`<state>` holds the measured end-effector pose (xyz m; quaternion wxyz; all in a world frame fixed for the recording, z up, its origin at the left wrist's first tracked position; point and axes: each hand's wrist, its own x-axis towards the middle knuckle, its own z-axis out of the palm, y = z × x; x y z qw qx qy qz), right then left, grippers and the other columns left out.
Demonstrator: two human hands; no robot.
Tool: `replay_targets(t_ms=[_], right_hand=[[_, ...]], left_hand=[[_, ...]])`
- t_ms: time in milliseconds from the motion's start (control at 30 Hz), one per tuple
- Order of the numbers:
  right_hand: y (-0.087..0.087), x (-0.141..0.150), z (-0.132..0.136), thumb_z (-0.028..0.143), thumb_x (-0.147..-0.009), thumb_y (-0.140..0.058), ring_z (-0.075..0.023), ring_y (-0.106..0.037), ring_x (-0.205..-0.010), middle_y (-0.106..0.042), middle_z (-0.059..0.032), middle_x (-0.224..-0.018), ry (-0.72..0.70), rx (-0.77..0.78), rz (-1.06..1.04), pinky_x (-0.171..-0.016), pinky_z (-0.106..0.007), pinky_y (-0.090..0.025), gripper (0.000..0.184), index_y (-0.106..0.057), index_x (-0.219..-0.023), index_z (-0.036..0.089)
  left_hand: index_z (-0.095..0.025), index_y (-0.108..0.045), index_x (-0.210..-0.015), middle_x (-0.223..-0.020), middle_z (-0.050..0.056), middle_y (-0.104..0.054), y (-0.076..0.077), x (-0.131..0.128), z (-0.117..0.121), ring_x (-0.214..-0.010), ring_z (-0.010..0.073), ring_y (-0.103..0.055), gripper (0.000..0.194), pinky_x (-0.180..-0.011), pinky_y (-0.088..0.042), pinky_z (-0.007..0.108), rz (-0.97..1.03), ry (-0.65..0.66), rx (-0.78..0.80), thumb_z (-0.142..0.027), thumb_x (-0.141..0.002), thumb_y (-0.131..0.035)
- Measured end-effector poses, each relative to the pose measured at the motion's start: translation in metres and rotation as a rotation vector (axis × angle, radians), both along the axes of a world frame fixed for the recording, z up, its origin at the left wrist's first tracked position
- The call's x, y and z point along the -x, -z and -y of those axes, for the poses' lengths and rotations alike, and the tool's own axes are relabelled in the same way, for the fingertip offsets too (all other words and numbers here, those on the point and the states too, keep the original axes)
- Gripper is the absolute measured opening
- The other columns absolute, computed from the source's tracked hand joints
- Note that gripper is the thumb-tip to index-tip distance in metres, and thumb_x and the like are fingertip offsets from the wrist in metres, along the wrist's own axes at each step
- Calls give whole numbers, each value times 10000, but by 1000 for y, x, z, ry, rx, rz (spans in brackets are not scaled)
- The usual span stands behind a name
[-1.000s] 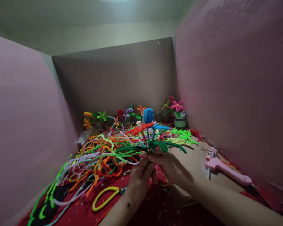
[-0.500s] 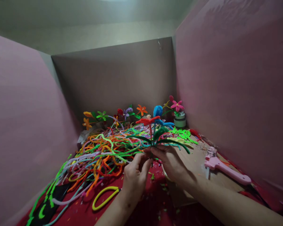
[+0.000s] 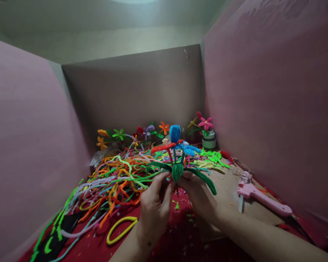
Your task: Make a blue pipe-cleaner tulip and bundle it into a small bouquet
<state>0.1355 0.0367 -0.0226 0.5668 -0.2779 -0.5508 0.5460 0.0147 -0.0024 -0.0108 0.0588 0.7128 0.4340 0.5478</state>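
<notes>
Between my two hands stands an upright pipe-cleaner flower bunch (image 3: 175,154), with a blue tulip-like bloom (image 3: 175,134) on top, a red bloom (image 3: 163,147) to the left and a light-blue one (image 3: 190,149) to the right. Dark green leaves (image 3: 203,178) spread out below the blooms, one of them facing me. My left hand (image 3: 157,202) pinches the stems low down from the left. From the right, my right hand (image 3: 198,194) closes on the same stems, its fingertips partly hidden behind the front leaf.
A tangled heap of coloured pipe cleaners (image 3: 120,182) covers the left and middle. At the right a pink glue gun (image 3: 258,196) lies on a brown board (image 3: 235,218). Finished flowers (image 3: 164,127) and a pale green jar (image 3: 208,140) line the back. A yellow loop handle (image 3: 121,231) lies in front.
The bunch has turned in my fingers. Its blue bloom has shifted left, the light-blue one shows more, and a green leaf now faces me.
</notes>
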Motion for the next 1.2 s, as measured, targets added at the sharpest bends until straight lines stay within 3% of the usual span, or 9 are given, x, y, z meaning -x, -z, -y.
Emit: replay_targets(t_ms=[200, 333, 467, 633, 767, 967, 1200], right_hand=[[21, 3, -3, 421, -753, -576, -198, -560, -734, -648, -12, -693, 63, -95, 87, -699, -298, -441, 240, -678, -744, 204], [27, 0, -1, 470, -753, -574, -185, -532, -713, -614, -12, -660, 41, -189, 108, -697, -296, -446, 296, -669, -763, 189], [24, -3, 4, 562, -771, -501, -170, -495, -660, -571, -16, -645, -3, -212, 106, -635, -298, -443, 406, -649, -714, 189], [20, -1, 5, 581, -760, -505, -177, -507, -669, -576, -19, -673, -1, -220, 126, -619, -294, -446, 412, -640, -722, 193], [19, 1, 4, 545, -766, -523, -182, -529, -680, -583, -16, -663, 7, -214, 144, -614, -285, -456, 377, -644, -744, 189], [22, 2, 3, 526, -771, -526, -169, -532, -677, -609, -17, -684, -2, -202, 156, -623, -279, -474, 369, -656, -799, 181], [23, 4, 2, 466, -768, -560, -168, -548, -685, -629, -8, -691, -11, -143, 105, -637, -273, -466, 302, -666, -784, 184]], left_hand=[[-177, -558, -1024, -801, 25, -690, -9, -1, -2, -640, 130, -654, 208, -586, -484, 194, -156, -133, -20, -235, -829, -515], [-182, -605, -870, -775, 40, -691, -13, -1, -5, -557, 119, -644, 142, -501, -456, 180, -305, -235, -168, -227, -844, -472], [-158, -615, -824, -731, 66, -693, -12, 2, -5, -498, 125, -627, 187, -430, -408, 186, -461, -227, -305, -177, -837, -430], [-148, -558, -979, -772, 51, -689, -9, 6, -2, -628, 135, -658, 184, -564, -475, 192, -299, -116, -180, -140, -831, -449], [-158, -565, -973, -812, 40, -676, -7, 6, -1, -657, 120, -657, 175, -613, -489, 185, -209, -32, -115, -143, -837, -456], [-195, -557, -944, -715, -26, -668, -1, 5, -1, -575, 92, -630, 121, -569, -479, 163, -64, -67, -64, -185, -837, -503], [-220, -543, -987, -765, -31, -681, -1, 5, 1, -622, 102, -638, 183, -585, -477, 175, -58, -73, -35, -163, -817, -502]])
